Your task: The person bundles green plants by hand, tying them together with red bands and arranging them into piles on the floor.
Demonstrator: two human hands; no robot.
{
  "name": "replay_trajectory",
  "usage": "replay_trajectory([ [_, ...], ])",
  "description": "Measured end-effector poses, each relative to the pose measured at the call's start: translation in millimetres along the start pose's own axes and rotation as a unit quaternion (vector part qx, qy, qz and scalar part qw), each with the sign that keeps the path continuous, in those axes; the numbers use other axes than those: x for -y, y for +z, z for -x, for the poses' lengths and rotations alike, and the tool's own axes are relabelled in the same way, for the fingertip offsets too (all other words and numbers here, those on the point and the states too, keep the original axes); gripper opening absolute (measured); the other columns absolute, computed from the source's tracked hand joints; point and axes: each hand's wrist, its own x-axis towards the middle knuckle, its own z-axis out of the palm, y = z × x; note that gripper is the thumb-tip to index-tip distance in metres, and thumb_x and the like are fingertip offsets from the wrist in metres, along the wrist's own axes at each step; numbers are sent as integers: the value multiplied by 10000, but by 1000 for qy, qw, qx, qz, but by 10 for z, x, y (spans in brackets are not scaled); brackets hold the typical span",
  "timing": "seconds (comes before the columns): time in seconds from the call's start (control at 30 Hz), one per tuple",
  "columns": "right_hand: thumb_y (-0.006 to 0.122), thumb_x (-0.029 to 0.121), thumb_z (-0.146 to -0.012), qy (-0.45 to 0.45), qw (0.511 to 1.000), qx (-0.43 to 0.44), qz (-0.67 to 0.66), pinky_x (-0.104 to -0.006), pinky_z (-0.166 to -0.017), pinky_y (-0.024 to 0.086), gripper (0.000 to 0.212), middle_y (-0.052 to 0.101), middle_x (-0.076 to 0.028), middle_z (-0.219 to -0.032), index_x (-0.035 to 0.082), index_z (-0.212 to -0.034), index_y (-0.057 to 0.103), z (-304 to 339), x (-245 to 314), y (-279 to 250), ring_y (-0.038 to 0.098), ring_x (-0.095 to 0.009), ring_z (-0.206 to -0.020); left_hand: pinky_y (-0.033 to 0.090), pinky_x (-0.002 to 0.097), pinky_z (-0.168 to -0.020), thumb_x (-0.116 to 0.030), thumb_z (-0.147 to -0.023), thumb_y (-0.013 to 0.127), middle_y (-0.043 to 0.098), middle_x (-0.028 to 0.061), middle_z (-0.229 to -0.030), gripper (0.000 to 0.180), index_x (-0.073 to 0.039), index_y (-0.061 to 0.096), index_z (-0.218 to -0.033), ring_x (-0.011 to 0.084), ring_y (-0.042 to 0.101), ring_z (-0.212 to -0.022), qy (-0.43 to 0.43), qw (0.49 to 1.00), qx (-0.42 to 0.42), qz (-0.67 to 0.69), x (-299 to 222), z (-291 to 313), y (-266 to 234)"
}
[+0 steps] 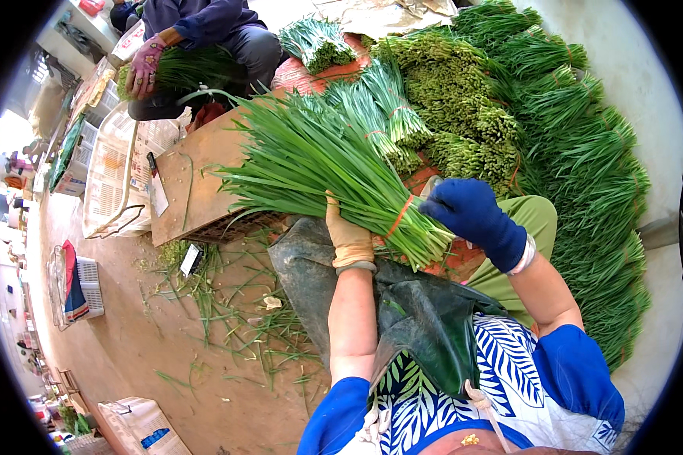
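A large bunch of green garlic chives (319, 159) lies slanted over my lap, its leaf tips toward the far left. An orange-red rubber band (400, 217) circles it near the pale cut ends. My left hand (347, 231), in a tan glove, is closed around the underside of the bunch, with the thumb up against the leaves. My right hand (474, 216), in a dark blue glove, is curled at the stem ends beside the band. Whatever its fingers hold is hidden. A dark green apron (432, 311) covers my lap beneath the bunch.
Banded chive bundles (584, 182) are stacked along the right. Left of the bunch, a wooden board (197, 178) carries a knife (157, 186). A white plastic crate (118, 171) stands beyond it. Loose trimmings (258, 322) litter the floor. Another person (205, 45) sits at the far left with chives.
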Motion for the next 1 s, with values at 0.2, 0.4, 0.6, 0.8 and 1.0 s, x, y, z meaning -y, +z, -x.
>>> replay_trajectory([
  [0.2, 681, 352, -797, 13, 1000, -13, 9, -390, -704, 475, 427, 607, -135, -972, 76, -1107, 580, 209, -140, 126, 598, -323, -842, 452, 448, -945, -431, -933, 506, 585, 97, -1212, 477, -51, 555, -1218, 291, 563, -1073, 24, 996, -65, -50, 41, -129, -171],
  [0.4, 723, 572, -680, 40, 998, 40, 1, -432, -1007, 371, 1103, 417, -281, -1341, -30, -1434, 188, -95, -102, 333, 447, -406, -1211, 513, 429, -876, -240, -882, 638, 591, 104, -1172, 440, -27, 518, -1248, 269, 589, -1037, 77, 985, -117, -102, 189, -71, -30],
  [0.6, 767, 556, -630, 62, 987, -149, -15, -431, -1022, 359, 1179, 365, -281, -1387, -28, -1447, 149, -807, 89, 605, 421, -401, -1250, 494, 306, -830, -72, -844, 679, 598, 39, -1119, 383, -43, 543, -1201, 175, 591, -930, 139, 979, -2, -148, 475, 18, -49],
  [0.8, 750, 213, -694, 185, 903, -138, -364, -361, -877, 472, 758, 609, -151, -1140, -6, -1327, 396, -978, -347, 594, 607, -268, -997, 499, 352, -852, -219, -907, 617, 561, 56, -1195, 411, -73, 493, -1270, 207, 570, -1023, 85, 977, 19, -196, 522, 38, -70],
  [1.0, 663, 46, -739, 181, 770, -214, -573, -310, -817, 492, 452, 645, -66, -1019, 19, -1176, 553, -715, -484, 521, 617, -181, -896, 496, 333, -826, -276, -901, 628, 578, 37, -1160, 420, -56, 514, -1240, 181, 574, -971, 84, 983, -44, -159, 452, 78, 54],
])
